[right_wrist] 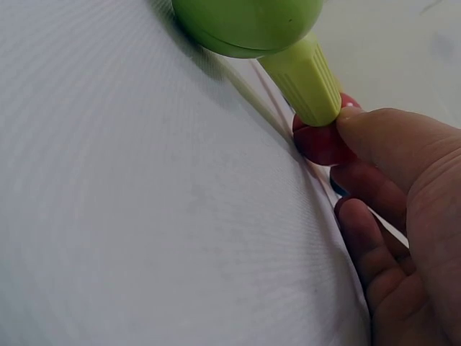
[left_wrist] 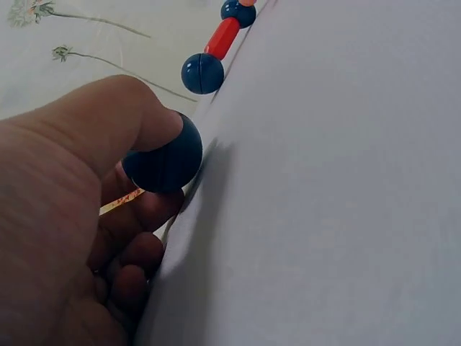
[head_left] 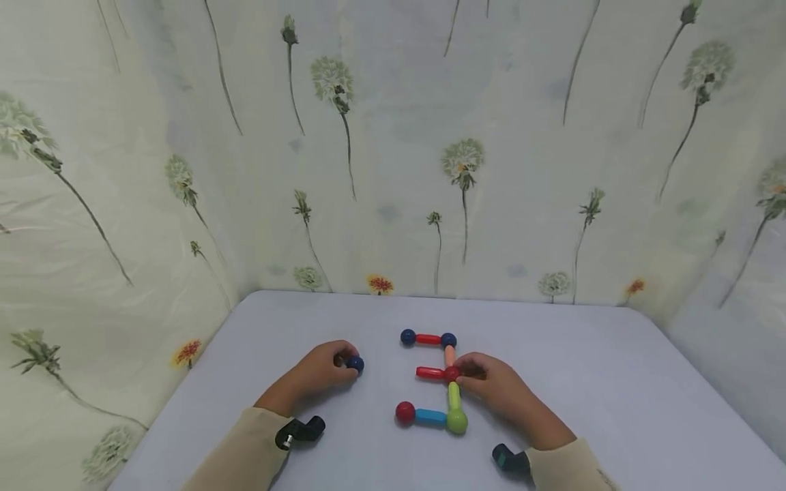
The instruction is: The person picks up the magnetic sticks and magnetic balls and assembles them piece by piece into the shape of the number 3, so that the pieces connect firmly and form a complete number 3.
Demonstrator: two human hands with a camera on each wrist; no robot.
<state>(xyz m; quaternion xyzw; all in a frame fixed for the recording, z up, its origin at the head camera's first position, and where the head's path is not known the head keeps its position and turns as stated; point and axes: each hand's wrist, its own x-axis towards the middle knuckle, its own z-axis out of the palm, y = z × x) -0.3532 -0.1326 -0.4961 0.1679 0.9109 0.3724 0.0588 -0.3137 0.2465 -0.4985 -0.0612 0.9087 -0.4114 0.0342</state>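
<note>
My left hand [head_left: 324,368] pinches a dark blue ball [left_wrist: 167,160] between thumb and fingers, low over the table. To its right lies a figure of joined balls and rods, shaped like a 3. My right hand [head_left: 496,385] pinches the red ball [head_left: 451,374] at the figure's middle. From that ball a red rod [head_left: 430,373] points left with a bare end, a pink rod [head_left: 450,355] runs to a blue ball [head_left: 449,339], and a yellow-green rod [right_wrist: 306,83] runs to a green ball [right_wrist: 248,21].
The figure's top arm is a red rod [head_left: 428,339] ending in another blue ball [head_left: 408,337]. Its bottom arm is a blue rod [head_left: 431,417] ending in a red ball [head_left: 405,412]. A white table [head_left: 583,382] lies underneath, with a dandelion-patterned curtain [head_left: 393,136] behind.
</note>
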